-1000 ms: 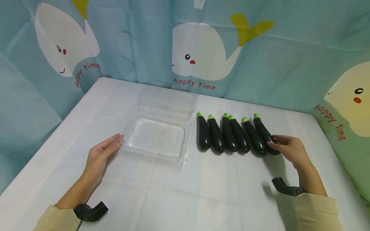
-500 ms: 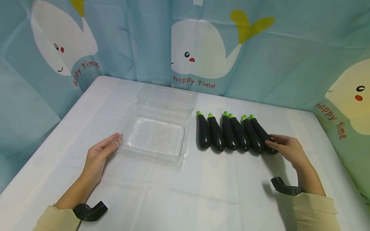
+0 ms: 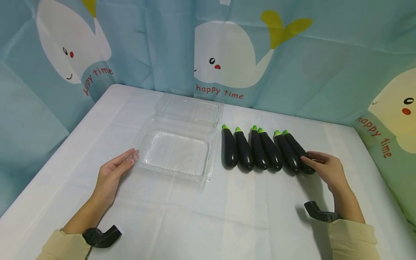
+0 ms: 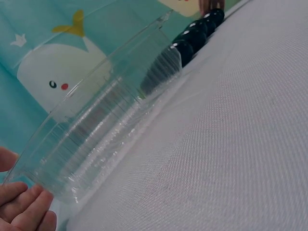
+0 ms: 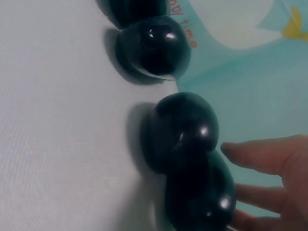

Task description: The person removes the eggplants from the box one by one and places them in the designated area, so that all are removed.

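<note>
Several glossy black eggplants with green stem ends lie in a row on the white table; the leftmost eggplant (image 3: 229,148) is nearest the container. My right hand (image 3: 326,169) holds the rightmost eggplant (image 3: 294,146) by its thick end, thumb over the top and fingers along the far side. In the right wrist view that eggplant (image 5: 204,197) presses against its neighbour (image 5: 183,127). My left hand (image 3: 112,173) pinches the left rim of a clear plastic clamshell container (image 3: 175,177), thumb above and fingers below in the left wrist view. No food shows in the container.
The container's lid (image 3: 188,110) lies folded back toward the rear edge. A blue curtain (image 3: 156,43) with whale prints hangs behind the table (image 3: 195,220). Each wrist carries a black camera mount, such as the left mount (image 3: 101,238).
The stem end of the rightmost eggplant has swung left, close against its neighbour, with my right hand on it. My left hand stays at the container's rim.
</note>
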{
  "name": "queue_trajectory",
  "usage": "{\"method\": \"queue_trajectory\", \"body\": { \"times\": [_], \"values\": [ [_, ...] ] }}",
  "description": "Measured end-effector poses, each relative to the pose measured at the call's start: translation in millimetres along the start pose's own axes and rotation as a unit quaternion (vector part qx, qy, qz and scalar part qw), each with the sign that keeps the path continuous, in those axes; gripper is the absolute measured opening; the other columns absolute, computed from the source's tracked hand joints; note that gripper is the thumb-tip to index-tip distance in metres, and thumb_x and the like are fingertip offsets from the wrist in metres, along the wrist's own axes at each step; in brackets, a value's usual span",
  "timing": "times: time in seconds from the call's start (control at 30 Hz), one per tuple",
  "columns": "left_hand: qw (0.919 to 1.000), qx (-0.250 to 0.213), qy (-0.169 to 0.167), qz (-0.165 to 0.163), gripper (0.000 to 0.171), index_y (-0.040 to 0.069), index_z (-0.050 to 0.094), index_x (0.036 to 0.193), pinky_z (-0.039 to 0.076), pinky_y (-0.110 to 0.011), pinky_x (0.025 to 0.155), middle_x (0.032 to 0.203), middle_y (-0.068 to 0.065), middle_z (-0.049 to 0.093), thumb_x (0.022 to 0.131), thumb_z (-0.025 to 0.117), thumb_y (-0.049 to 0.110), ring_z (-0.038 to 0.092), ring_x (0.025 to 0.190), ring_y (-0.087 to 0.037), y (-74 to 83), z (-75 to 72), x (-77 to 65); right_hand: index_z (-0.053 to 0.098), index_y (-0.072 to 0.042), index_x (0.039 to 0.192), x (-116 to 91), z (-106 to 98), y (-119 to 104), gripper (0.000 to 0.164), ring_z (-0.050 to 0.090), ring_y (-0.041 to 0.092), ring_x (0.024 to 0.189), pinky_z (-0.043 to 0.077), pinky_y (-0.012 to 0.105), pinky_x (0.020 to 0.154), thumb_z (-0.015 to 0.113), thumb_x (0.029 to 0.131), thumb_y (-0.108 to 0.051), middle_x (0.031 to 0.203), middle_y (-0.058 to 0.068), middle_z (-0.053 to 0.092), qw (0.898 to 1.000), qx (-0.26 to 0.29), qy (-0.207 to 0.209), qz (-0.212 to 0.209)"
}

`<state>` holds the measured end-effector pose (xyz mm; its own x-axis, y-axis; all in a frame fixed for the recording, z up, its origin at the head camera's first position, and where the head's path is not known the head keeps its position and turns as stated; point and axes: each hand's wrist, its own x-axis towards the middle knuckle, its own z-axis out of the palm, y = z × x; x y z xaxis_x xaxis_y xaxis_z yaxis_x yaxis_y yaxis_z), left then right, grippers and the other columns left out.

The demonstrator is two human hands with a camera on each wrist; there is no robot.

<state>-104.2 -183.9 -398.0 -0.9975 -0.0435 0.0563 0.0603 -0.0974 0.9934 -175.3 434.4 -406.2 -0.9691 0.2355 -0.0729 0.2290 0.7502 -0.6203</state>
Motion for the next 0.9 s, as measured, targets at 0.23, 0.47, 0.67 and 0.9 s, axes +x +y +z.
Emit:
{"method": "queue_trajectory", "body": {
  "times": [0.23, 0.47, 0.67, 0.9],
  "values": [
    [1.0, -0.005, -0.002, 0.001, 0.049, -0.014, 0.04, 0.13, 0.037, -0.012, 0.091, 0.122, 0.002, 0.057, 0.092, 0.058, 0.012, 0.052, 0.111, -0.001, -0.3, 0.6, 0.3, 0.044, -0.002, 0.135, -5, -1, -1, 0.083, 0.046, 0.034, 0.112, 0.044, 0.029, 0.072, 0.059, 0.078, -0.06, 0.124, 0.022, 0.052, 0.999, -0.019, 0.028, -0.004],
    [1.0, -0.002, -0.004, -0.001, 0.049, -0.014, 0.04, 0.13, 0.037, -0.011, 0.091, 0.123, 0.003, 0.057, 0.092, 0.057, 0.013, 0.052, 0.111, -0.001, -1.8, -0.5, 0.6, 0.049, -0.007, 0.133, -12, 0, 2, 0.078, 0.047, 0.03, 0.108, 0.041, 0.021, 0.064, 0.058, 0.077, -0.062, 0.124, 0.018, 0.052, 0.994, -0.035, 0.102, 0.022],
    [1.0, -0.003, -0.001, -0.004, 0.049, -0.013, 0.04, 0.13, 0.037, -0.012, 0.092, 0.123, 0.004, 0.057, 0.092, 0.057, 0.014, 0.051, 0.112, -0.001, -4.1, -0.6, 0.7, 0.06, -0.01, 0.122, -19, -3, -11, 0.058, 0.049, 0.015, 0.101, 0.038, 0.023, 0.071, 0.062, 0.081, -0.051, 0.113, 0.006, 0.06, 0.977, 0.011, 0.204, 0.063],
    [0.9983, 0.047, 0.031, 0.015, 0.05, -0.011, 0.037, 0.134, 0.034, -0.013, 0.095, 0.136, -0.01, 0.045, 0.097, 0.049, 0.021, 0.042, 0.122, -0.005, -4.5, -3.6, 0.8, 0.066, -0.016, 0.115, -16, -3, -10, 0.045, 0.049, 0.002, 0.094, 0.035, 0.017, 0.069, 0.062, 0.082, -0.046, 0.098, -0.01, 0.062, 0.964, 0.039, 0.259, 0.052]
  ]
}}
